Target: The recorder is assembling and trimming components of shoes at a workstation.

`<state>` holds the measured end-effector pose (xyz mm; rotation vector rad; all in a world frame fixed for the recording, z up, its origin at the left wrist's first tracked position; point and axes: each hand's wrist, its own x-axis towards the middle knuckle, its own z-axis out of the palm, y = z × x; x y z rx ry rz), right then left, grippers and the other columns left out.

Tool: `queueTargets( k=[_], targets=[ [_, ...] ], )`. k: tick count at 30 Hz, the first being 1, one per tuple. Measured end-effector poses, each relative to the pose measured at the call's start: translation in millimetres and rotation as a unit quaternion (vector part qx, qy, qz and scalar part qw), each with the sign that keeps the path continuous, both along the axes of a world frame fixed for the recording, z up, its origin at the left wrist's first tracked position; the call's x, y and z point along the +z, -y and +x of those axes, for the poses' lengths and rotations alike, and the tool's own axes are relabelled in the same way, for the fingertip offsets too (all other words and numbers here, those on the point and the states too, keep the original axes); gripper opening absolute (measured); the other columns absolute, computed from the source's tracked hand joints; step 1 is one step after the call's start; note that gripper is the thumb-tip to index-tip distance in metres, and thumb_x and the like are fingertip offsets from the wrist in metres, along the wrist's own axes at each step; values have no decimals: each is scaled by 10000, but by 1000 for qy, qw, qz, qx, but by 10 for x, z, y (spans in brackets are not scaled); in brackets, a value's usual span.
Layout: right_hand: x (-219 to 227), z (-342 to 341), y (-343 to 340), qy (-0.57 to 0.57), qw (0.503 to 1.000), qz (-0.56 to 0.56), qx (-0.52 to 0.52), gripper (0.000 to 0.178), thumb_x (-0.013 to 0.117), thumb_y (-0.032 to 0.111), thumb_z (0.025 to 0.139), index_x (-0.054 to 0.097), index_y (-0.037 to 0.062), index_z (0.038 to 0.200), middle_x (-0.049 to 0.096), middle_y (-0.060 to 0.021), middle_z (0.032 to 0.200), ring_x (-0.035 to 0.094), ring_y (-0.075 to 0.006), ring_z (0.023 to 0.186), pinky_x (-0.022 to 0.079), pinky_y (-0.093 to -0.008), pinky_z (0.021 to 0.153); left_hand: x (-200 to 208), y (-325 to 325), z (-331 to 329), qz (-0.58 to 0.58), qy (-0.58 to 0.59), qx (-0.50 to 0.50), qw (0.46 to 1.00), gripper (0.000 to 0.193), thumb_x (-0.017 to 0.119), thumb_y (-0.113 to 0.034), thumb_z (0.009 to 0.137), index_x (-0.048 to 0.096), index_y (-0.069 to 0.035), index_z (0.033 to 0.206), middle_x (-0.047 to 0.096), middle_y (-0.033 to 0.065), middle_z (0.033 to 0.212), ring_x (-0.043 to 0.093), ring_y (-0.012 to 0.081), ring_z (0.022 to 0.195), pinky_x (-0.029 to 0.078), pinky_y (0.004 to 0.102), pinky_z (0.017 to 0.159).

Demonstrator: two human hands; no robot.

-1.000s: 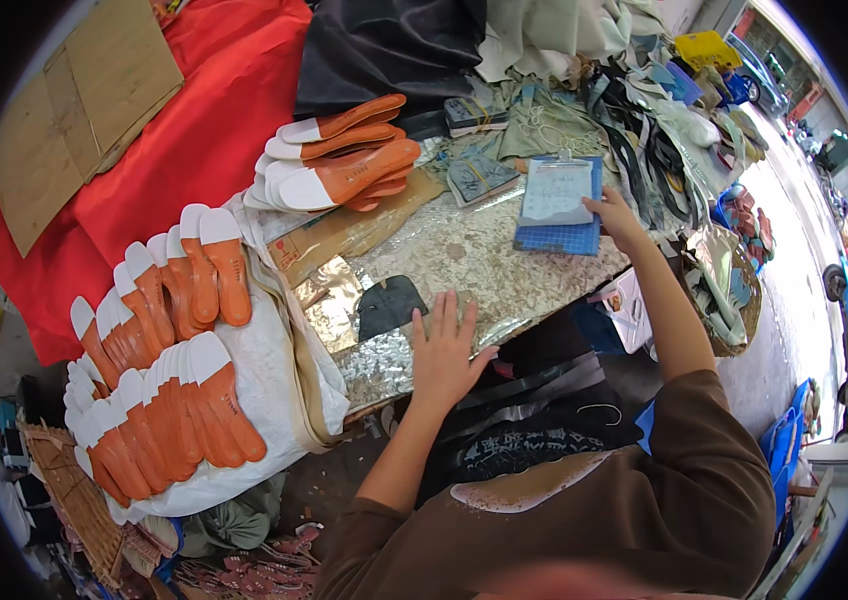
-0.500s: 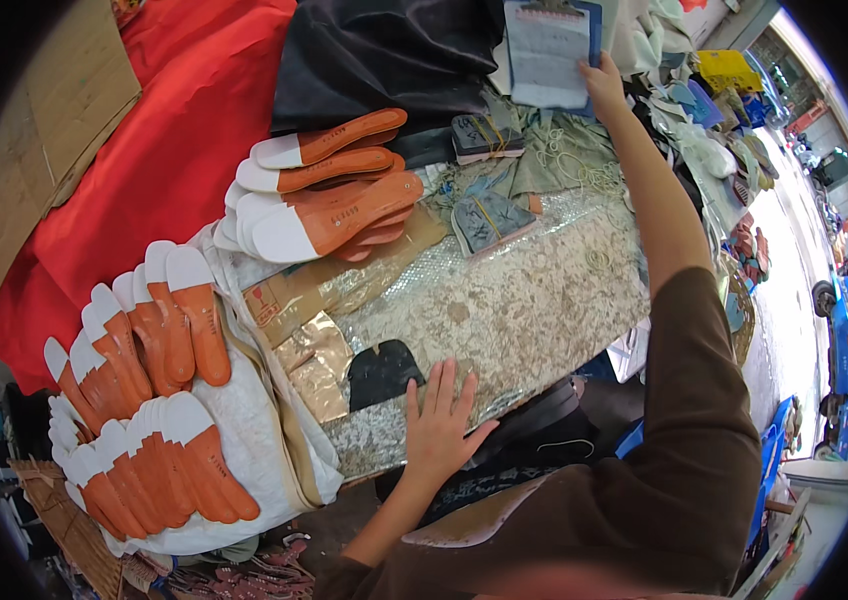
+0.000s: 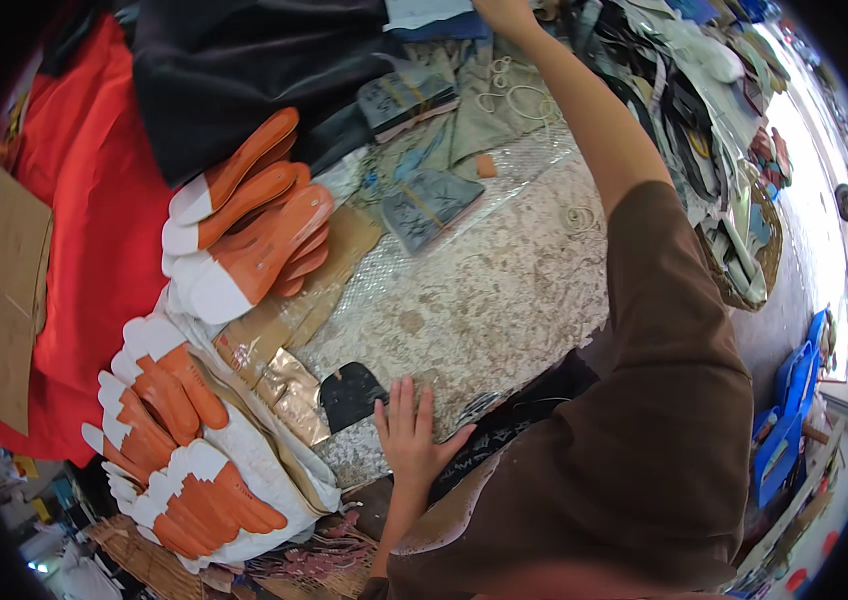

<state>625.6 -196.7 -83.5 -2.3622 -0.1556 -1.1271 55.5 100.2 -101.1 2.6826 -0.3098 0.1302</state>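
the right hand (image 3: 504,12) has reached far up, gripping the papers (image 3: 429,12); the left hand (image 3: 409,435) stays flat and open on the table (image 3: 504,290), beside the dark piece (image 3: 349,393).

Right hand (image 3: 500,12) and its papers (image 3: 424,12) cut off by top edge.

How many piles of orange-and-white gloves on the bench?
2. One pile of gloves lies at the upper left of the bench, by the black cloth. A second pile sits at the lower left, left of the left hand. More may be buried underneath.
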Motion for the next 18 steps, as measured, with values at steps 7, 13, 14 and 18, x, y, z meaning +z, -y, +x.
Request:
queueTargets(
  k=[7,13,14,18],
  targets=[
    [591,-1543,2064,-113,988,-105,12,297,628,261,874,649,39,1070,675,-171,953,657,-298,879,503,-366,776,-65,120,-3,55,14,-18,998,804,730,-524,691,513,-25,1283,427,220,1411,411,385,1305,260,557,1077],
    [71,-2525,3471,-367,927,66,-33,281,629,293,882,677,27,960,664,-61,714,615,-155,583,481,-328,551,-63,106,-83,121,43,-8,992,812,631,-619,758,504,-5,1273,436,226,1402,412,392,1305,265,559,1074],
    [-39,-2612,3490,-396,904,159,31,282,625,297,852,680,42,961,677,-110,773,641,-196,676,506,-347,671,-75,95,-106,124,48,-3,991,815,629,-623,757,504,-3,1271,431,226,1406,407,392,1309,263,560,1074],
    [-96,-2893,3649,-305,923,-126,-200,303,582,356,856,684,96,973,665,-159,939,644,-334,908,507,-449,753,-62,181,-64,117,46,-24,992,815,666,-589,731,502,6,1264,421,224,1410,392,386,1316,263,551,1076]
  ],
)
